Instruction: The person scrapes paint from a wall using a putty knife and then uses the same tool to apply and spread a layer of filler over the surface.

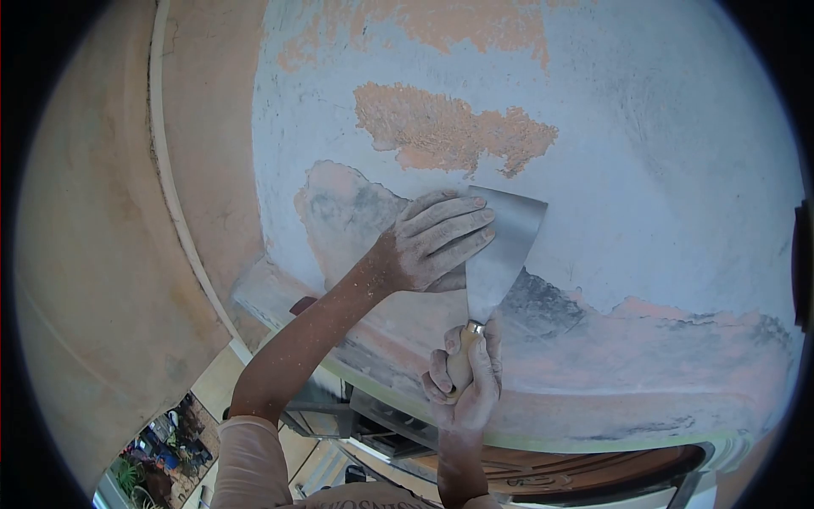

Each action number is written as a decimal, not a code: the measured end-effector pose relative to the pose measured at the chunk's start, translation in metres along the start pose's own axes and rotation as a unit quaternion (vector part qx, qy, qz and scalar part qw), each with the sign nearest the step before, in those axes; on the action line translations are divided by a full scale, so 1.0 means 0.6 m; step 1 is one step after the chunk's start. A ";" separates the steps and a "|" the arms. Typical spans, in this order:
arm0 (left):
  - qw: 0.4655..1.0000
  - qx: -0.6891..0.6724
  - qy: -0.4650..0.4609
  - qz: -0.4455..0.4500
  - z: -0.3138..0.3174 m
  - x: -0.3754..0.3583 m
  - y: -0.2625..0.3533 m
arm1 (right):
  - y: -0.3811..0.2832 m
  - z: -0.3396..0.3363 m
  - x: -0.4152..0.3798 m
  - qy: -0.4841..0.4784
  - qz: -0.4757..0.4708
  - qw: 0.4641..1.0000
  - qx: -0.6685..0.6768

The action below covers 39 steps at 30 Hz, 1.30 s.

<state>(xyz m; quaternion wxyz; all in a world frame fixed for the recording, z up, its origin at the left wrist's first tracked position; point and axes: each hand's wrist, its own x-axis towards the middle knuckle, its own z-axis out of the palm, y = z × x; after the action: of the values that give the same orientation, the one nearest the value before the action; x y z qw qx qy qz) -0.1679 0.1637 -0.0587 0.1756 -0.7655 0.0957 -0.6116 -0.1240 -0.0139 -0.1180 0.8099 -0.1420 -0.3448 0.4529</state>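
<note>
A putty knife with a wide metal blade and a pale wooden handle is in front of the wall, its blade edge pointing up. My right hand, coated in white dust, is wrapped round the handle. My left hand, dusty too, has its fingers stretched out flat, with the fingertips over the blade's left side. Its thumb is partly hidden. Around the blade, the wall has a whitish coat. Just above the blade's edge, a bare peach patch shows rough flaking borders.
Grey and pink exposed areas run along a ledge below the blade. A carved wooden piece lies beneath the ledge. At left, a pale pipe runs down the peach wall. Plants and assorted items show far below.
</note>
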 end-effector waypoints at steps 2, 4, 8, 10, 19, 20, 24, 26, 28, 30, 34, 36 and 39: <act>1.000 0.020 -0.001 -0.011 -0.004 -0.001 0.001 | 0.001 -0.003 0.000 0.001 -0.002 1.000 -0.001; 0.999 0.033 0.005 -0.012 -0.004 0.000 -0.002 | 0.002 -0.006 -0.002 0.003 -0.004 1.000 0.007; 0.999 0.032 0.030 -0.009 -0.003 0.007 -0.011 | -0.007 0.014 -0.003 0.015 0.002 1.000 0.007; 0.999 0.017 0.034 -0.026 -0.002 0.007 -0.007 | -0.011 0.026 -0.001 0.028 0.009 1.000 0.010; 0.999 0.004 0.019 -0.048 -0.009 0.011 -0.009 | -0.001 0.018 0.001 0.061 -0.021 0.996 -0.067; 0.999 0.007 0.018 -0.040 -0.007 0.006 -0.009 | 0.001 0.017 0.002 0.056 -0.023 0.996 -0.068; 0.997 -0.027 0.041 -0.062 -0.004 0.005 -0.012 | 0.008 0.020 0.004 0.052 -0.028 0.995 -0.079; 0.998 -0.016 0.025 -0.054 -0.004 -0.001 -0.007 | 0.010 0.022 0.002 0.061 -0.025 0.995 -0.076; 0.998 -0.012 0.024 -0.050 -0.006 -0.002 -0.009 | 0.008 0.016 -0.005 0.072 -0.022 0.995 -0.064; 0.998 -0.020 0.037 -0.051 -0.006 0.000 -0.014 | 0.004 0.022 0.009 0.052 -0.016 0.996 -0.077; 0.997 -0.026 0.037 -0.060 -0.001 -0.005 -0.013 | 0.003 0.022 0.000 0.072 -0.016 0.994 -0.077; 0.998 -0.017 0.016 -0.064 0.000 -0.013 -0.006 | 0.004 0.021 0.003 0.045 -0.020 0.997 -0.053; 0.994 -0.019 0.057 -0.096 0.003 -0.004 -0.007 | 0.002 0.028 0.008 0.032 -0.021 0.998 -0.048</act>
<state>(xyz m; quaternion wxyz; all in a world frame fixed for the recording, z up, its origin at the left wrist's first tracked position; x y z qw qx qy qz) -0.1670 0.1689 -0.0597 0.0954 -0.7382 0.0429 -0.6664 -0.1346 -0.0109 -0.1044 0.8221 -0.1880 -0.3430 0.4137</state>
